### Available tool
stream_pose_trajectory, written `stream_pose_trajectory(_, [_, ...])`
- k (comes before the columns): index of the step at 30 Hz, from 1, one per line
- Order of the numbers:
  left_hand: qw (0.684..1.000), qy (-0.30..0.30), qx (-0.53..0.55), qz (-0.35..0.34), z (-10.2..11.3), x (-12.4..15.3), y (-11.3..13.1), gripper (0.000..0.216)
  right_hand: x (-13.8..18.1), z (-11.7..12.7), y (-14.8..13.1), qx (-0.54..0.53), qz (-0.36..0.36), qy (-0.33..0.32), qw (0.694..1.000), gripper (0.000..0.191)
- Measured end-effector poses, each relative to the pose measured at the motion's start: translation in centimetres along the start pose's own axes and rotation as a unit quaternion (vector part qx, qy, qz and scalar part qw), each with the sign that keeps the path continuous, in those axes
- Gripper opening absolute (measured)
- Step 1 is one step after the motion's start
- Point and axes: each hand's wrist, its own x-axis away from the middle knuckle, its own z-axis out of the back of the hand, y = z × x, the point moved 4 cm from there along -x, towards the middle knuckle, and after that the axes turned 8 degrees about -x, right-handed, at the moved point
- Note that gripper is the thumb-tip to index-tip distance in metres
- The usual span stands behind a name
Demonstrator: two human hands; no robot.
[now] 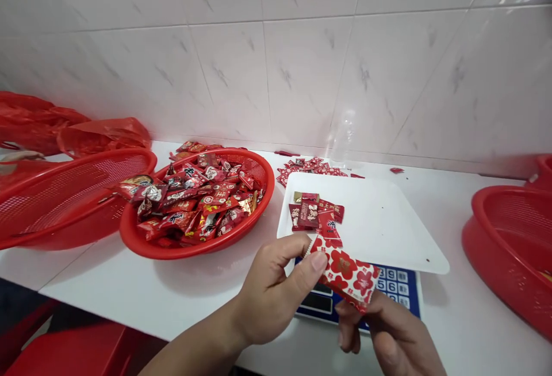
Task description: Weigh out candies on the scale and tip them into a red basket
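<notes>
Near the front edge of the surface [194, 287], the left hand [273, 292] pinches a flowered packet [345, 271]; right hand [390, 327] curls at its other end, grip unclear

Soft, even light, glare at upper right on the tiled wall [310, 77]

white table [194, 295] | packet basket [190, 251] left of left hand [276, 290] | red basket [491, 232] right of right hand [397, 327] | scale [379, 221] beneath/beyond hands

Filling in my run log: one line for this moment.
left hand: pinching floral packet | right hand: at its lower end | white tray: small sachets
</notes>
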Motion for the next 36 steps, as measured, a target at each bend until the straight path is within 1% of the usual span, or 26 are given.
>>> stream_pose_trajectory(3, [1.000,-0.001,-0.010,0.002,-0.1,0.2,0.0,0.028,-0.7,-0.1,-2.0,0.011,0.011,-0.002,1.000,0.039])
stream_pose_trajectory(6, [1.000,-0.001,0.005,0.006,-0.2,0.4,0.0,0.027,-0.8,-0.2,-2.8,0.061,-0.005,0.014,0.998,0.041])
stream_pose_trajectory(9, [0.999,-0.014,0.032,0.016,-0.5,0.5,0.0,0.026,-0.8,-0.2,-2.9,0.075,-0.023,0.014,0.997,0.043])
stream_pose_trajectory(13, [0.997,-0.030,0.067,0.038,-0.7,0.7,-0.1,0.027,-0.6,0.0,-2.7,0.053,-0.034,0.014,0.998,0.044])
stream_pose_trajectory(18, [0.992,-0.040,0.100,0.062,-0.9,0.7,-0.3,0.029,-0.4,0.4,-2.6,0.042,-0.023,0.021,0.999,0.042])
stream_pose_trajectory(22, [0.992,-0.042,0.098,0.060,-0.9,0.7,-0.5,0.029,-0.4,0.6,-2.6,0.053,-0.020,0.026,0.998,0.043])
stream_pose_trajectory(25, [0.996,-0.036,0.062,0.056,-0.8,0.8,-0.9,0.030,-0.5,0.7,-2.0,0.036,-0.030,0.037,0.998,0.040])
stream_pose_trajectory(28, [0.998,-0.026,0.007,0.056,-0.4,0.7,-1.7,0.029,-0.7,0.8,-0.6,0.012,-0.063,0.048,0.997,0.039])
stream_pose_trajectory(31, [0.995,0.020,-0.084,0.043,0.5,0.1,-2.5,0.029,-0.9,1.1,1.2,-0.008,-0.092,0.081,0.992,0.037])
stream_pose_trajectory(34, [0.978,0.083,-0.191,0.008,1.9,-0.8,-3.0,0.026,-0.9,1.5,2.8,0.015,-0.062,0.112,0.992,0.032])
stream_pose_trajectory(36, [0.959,0.111,-0.259,-0.010,2.6,-1.6,-3.4,0.024,-0.8,1.6,3.6,0.044,-0.027,0.109,0.993,0.028])
